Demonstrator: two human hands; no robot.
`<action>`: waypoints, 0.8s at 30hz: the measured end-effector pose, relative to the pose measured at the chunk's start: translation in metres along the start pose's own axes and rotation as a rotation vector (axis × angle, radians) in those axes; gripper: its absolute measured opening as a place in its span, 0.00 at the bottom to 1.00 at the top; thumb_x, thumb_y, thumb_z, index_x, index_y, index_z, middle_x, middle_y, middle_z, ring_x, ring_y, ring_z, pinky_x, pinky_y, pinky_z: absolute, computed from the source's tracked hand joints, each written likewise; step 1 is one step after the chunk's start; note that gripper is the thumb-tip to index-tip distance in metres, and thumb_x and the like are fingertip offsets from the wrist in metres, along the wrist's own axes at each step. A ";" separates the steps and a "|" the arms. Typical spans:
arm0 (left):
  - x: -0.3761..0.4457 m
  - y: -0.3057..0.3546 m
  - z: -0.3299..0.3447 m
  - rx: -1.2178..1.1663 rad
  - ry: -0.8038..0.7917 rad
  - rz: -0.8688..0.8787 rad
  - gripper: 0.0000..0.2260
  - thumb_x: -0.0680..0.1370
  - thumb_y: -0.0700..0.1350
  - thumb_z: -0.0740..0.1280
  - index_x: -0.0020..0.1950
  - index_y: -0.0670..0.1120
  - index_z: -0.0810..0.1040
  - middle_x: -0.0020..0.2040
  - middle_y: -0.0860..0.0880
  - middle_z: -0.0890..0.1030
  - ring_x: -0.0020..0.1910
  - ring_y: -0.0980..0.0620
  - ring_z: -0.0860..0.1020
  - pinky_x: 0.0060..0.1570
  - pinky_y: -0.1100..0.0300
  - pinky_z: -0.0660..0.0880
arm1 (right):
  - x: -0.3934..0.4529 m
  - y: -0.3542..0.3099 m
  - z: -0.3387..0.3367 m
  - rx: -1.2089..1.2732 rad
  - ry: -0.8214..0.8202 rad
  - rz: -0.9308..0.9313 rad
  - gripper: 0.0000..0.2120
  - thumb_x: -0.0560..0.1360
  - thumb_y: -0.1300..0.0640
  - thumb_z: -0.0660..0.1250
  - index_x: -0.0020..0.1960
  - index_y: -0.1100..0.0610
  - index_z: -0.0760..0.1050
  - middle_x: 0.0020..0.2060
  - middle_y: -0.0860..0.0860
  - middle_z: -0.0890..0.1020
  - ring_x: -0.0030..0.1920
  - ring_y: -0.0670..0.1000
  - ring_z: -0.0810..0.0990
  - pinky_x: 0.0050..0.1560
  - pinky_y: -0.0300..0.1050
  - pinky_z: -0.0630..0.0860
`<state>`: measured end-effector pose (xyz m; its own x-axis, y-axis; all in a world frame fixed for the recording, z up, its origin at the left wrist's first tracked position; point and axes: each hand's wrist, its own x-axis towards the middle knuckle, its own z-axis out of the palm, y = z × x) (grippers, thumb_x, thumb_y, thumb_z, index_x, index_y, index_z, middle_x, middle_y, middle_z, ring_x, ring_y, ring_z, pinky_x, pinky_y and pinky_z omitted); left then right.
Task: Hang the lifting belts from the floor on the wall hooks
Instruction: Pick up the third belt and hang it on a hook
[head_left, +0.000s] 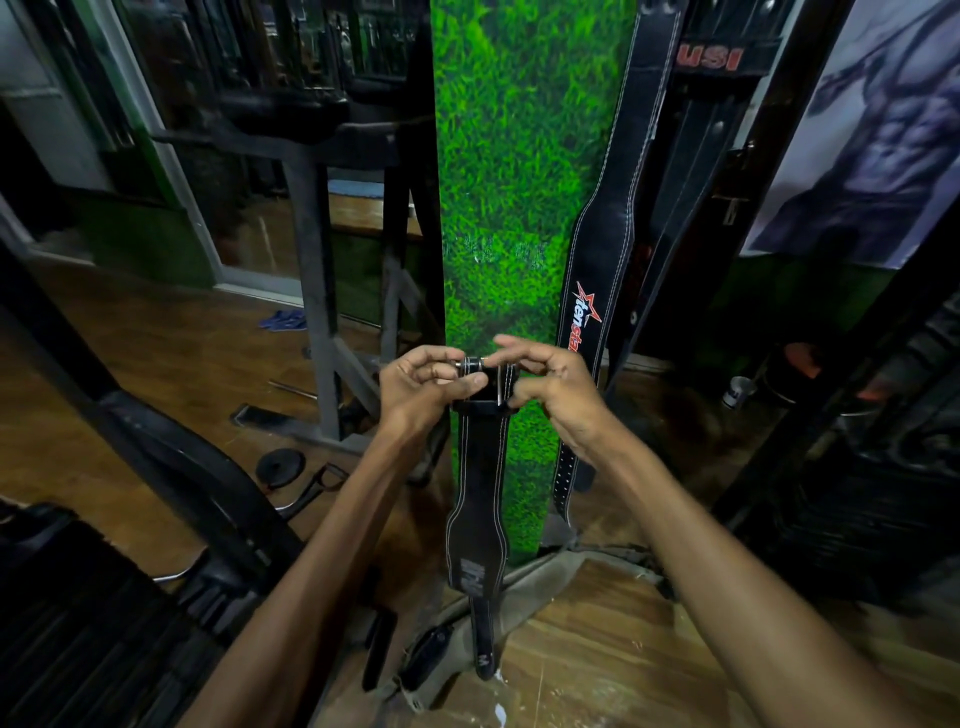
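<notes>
A black lifting belt (477, 509) with white stitching hangs straight down in front of the green grass-patterned wall panel (514, 171). Both hands hold its top end. My left hand (421, 387) pinches the metal buckle roller (471, 364) from the left. My right hand (550, 384) grips the buckle frame from the right. A second black belt (608, 249) with a red star logo hangs on the wall to the right. Another belt (421, 660) lies on the floor below. No hook shows in view.
A dark metal gym frame (317, 291) stands to the left, with a weight plate (280, 465) and cable handle (317, 480) on the wooden floor. More dark straps (696, 171) hang right of the panel. A poster (878, 130) covers the right wall. A cup (737, 392) sits on the floor.
</notes>
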<state>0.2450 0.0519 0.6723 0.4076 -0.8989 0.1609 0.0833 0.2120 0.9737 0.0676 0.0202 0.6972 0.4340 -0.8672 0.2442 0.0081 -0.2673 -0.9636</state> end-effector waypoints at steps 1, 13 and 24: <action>0.001 0.000 0.000 -0.006 0.016 0.006 0.16 0.66 0.27 0.78 0.49 0.39 0.81 0.28 0.54 0.79 0.26 0.62 0.77 0.32 0.68 0.77 | -0.001 -0.001 0.003 0.107 0.028 0.004 0.20 0.58 0.71 0.66 0.42 0.53 0.87 0.61 0.50 0.83 0.65 0.44 0.78 0.64 0.46 0.75; 0.000 -0.005 0.007 -0.030 -0.056 0.034 0.22 0.65 0.21 0.74 0.39 0.44 0.69 0.26 0.53 0.78 0.26 0.63 0.76 0.31 0.67 0.77 | 0.007 -0.033 0.011 0.013 -0.019 0.229 0.26 0.83 0.40 0.56 0.45 0.56 0.85 0.44 0.45 0.85 0.54 0.42 0.81 0.50 0.36 0.68; 0.008 0.003 0.009 -0.026 -0.056 0.078 0.24 0.65 0.17 0.71 0.38 0.43 0.65 0.33 0.44 0.72 0.24 0.62 0.76 0.29 0.66 0.78 | 0.027 -0.015 -0.007 -0.225 0.153 0.407 0.22 0.74 0.44 0.73 0.51 0.64 0.83 0.47 0.55 0.86 0.48 0.52 0.83 0.47 0.43 0.72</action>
<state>0.2400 0.0419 0.6783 0.3626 -0.8991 0.2453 0.0772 0.2913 0.9535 0.0728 -0.0023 0.7195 0.2239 -0.9674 -0.1183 -0.3371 0.0370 -0.9408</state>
